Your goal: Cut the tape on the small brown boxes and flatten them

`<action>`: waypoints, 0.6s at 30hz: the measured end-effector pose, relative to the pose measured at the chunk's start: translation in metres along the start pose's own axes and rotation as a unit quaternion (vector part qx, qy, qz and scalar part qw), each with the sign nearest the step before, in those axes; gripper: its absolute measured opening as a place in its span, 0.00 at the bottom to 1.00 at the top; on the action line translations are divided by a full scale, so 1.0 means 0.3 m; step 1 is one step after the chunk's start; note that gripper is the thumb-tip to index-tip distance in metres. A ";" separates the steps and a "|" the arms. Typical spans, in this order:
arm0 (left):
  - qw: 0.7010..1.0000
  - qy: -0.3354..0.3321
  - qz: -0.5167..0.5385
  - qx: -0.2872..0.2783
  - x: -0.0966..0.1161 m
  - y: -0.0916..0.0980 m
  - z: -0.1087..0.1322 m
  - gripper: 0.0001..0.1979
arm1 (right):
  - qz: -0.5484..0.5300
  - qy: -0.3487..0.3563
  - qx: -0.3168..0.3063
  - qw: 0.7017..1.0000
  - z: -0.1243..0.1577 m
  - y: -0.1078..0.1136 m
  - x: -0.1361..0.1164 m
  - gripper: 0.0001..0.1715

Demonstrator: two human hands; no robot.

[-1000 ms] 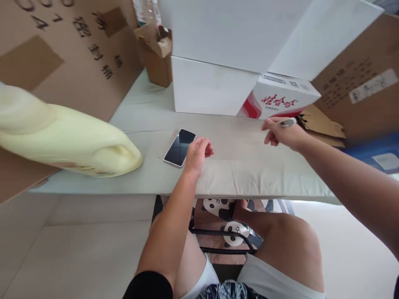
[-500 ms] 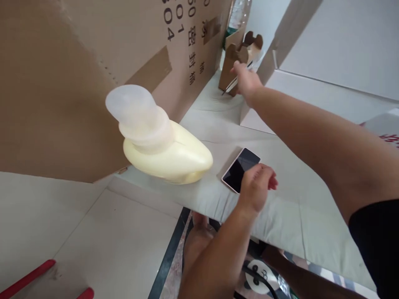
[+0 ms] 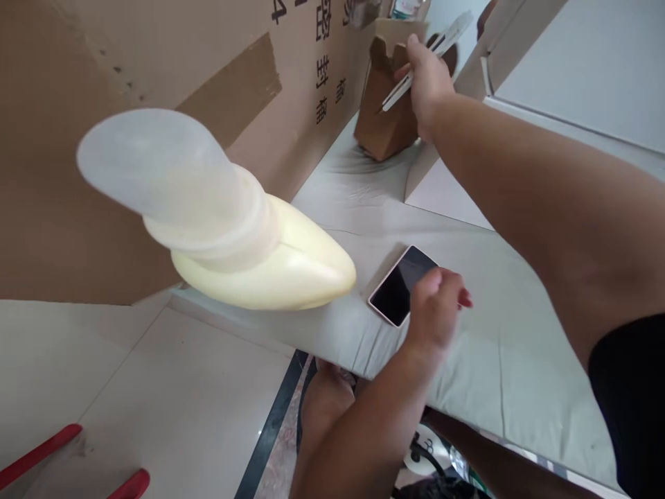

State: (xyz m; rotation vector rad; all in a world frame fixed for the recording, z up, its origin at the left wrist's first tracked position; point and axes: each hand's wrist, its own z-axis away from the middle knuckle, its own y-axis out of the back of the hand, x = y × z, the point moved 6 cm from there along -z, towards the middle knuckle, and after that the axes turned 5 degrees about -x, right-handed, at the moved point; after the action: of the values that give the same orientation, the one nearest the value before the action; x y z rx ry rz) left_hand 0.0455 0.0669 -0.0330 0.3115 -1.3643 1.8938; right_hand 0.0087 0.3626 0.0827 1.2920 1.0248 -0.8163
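Observation:
My right hand (image 3: pixel 430 82) reaches to the back, closed around a slim white pen-like tool (image 3: pixel 399 91). Its narrow end points down to the left, across the front of a small brown cardboard box (image 3: pixel 383 128). Whether my fingers also touch that box, I cannot tell. Lower down, my left hand (image 3: pixel 439 305) is loosely closed, its fingers curled and nothing visible in them. It covers the right corner of a dark-screened phone (image 3: pixel 397 287). To the left stands a pale yellow bottle (image 3: pixel 291 267) with a large translucent cap (image 3: pixel 161 166).
A big printed cardboard box (image 3: pixel 104 208) fills the left side. White boxes (image 3: pixel 571 83) stand at the right behind my right forearm. Pale cloth (image 3: pixel 519 346) covers the tabletop. Red bars (image 3: pixel 41 454) show above the tiled floor (image 3: pixel 208 402), at lower left.
My right hand has moved slightly up and right with the white tool. The view has shifted, so the bottle looks larger and its cap lies further left. My left hand has edged right.

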 end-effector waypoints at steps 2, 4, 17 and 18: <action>0.995 0.001 0.073 0.067 0.010 0.038 0.013 0.05 | -0.060 0.017 0.031 0.998 0.140 0.047 -0.046 0.28; 0.981 0.000 0.175 0.089 0.032 0.064 0.034 0.11 | -0.094 0.033 0.031 0.995 0.313 0.104 -0.092 0.32; 0.995 -0.078 0.031 -0.058 -0.051 -0.023 0.026 0.19 | -0.157 0.164 0.154 0.962 1.444 0.725 0.141 0.29; 0.996 -0.083 0.016 -0.033 -0.072 -0.024 0.020 0.19 | -0.132 0.189 0.170 0.958 1.490 0.755 0.169 0.30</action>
State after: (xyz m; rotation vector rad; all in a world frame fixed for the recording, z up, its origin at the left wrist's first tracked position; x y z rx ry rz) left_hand 0.0638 0.0531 -0.0383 0.4247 -1.5463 1.8795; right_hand 0.2997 -0.0478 0.1103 1.6703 1.4277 -1.0028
